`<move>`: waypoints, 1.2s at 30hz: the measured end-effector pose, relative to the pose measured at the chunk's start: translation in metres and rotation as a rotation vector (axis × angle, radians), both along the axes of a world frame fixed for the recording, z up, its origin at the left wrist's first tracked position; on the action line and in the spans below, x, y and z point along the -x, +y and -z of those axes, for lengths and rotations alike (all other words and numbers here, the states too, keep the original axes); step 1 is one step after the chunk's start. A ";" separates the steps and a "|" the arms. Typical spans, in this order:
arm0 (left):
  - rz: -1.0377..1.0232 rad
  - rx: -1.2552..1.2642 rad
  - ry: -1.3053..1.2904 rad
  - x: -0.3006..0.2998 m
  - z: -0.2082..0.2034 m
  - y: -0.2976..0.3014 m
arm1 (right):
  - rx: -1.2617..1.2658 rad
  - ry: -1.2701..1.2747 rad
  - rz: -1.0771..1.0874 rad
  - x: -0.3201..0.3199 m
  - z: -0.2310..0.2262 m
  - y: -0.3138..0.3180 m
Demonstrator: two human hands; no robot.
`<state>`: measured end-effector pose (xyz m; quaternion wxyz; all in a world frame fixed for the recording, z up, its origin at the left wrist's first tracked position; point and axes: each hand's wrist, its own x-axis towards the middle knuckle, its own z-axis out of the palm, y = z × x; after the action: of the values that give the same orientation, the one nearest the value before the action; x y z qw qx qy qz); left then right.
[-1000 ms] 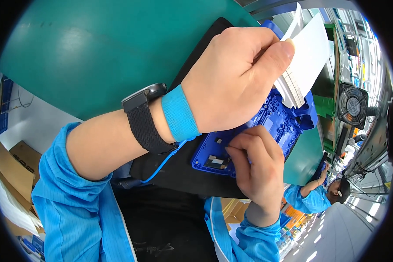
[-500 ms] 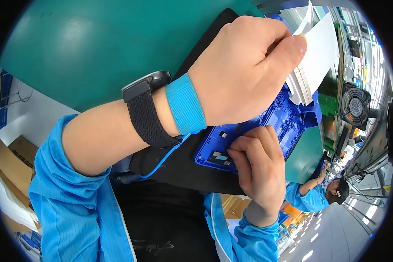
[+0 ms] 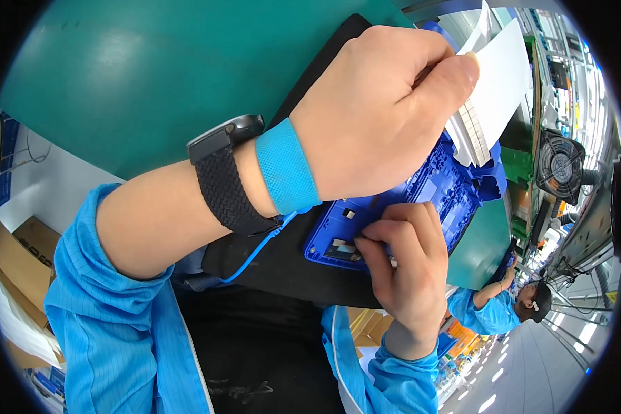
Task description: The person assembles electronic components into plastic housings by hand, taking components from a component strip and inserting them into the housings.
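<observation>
My left hand (image 3: 386,110), with a watch (image 3: 228,134) and a blue wrist strap (image 3: 286,165), reaches across from the left. Its thumb and fingers pinch white paper sheets (image 3: 507,76); a strip of small beige blocks (image 3: 473,131) shows along their lower edge. Below it lies a blue plastic housing (image 3: 431,186) with ribbed insides, partly hidden by both hands. My right hand (image 3: 410,265) is closed, thumb and index fingertip together at the housing's near end, beside a small rectangular window (image 3: 343,249). Whatever those fingertips hold cannot be made out.
The housing rests on a black mat (image 3: 283,272) over a green tabletop (image 3: 152,83). A blue cord (image 3: 252,257) runs from my left wrist strap. A fan (image 3: 560,165) stands at the right. Another person (image 3: 493,303) works farther off; cardboard boxes (image 3: 24,265) sit at the left.
Both hands, the sheets and the housing appear slightly farther left in view. My right fingertips have shifted a little at the window, where a pale strip shows less than before.
</observation>
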<state>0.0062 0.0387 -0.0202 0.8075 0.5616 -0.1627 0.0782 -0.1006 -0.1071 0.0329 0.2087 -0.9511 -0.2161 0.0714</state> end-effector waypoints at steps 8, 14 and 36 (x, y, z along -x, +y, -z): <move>0.039 -0.072 0.018 -0.003 -0.001 -0.007 | 0.300 0.001 -0.115 0.038 -0.006 -0.012; -0.010 0.117 0.215 -0.006 0.003 -0.008 | 0.359 -0.009 -0.078 0.047 0.003 -0.017; 0.162 -0.410 0.325 0.121 -0.055 0.079 | -0.682 -0.151 1.030 0.151 0.036 -0.132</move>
<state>-0.1150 0.1173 0.0350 0.6961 0.7036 -0.0880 -0.1123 -0.2514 -0.2387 -0.0027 0.4927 -0.8154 0.2457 -0.1789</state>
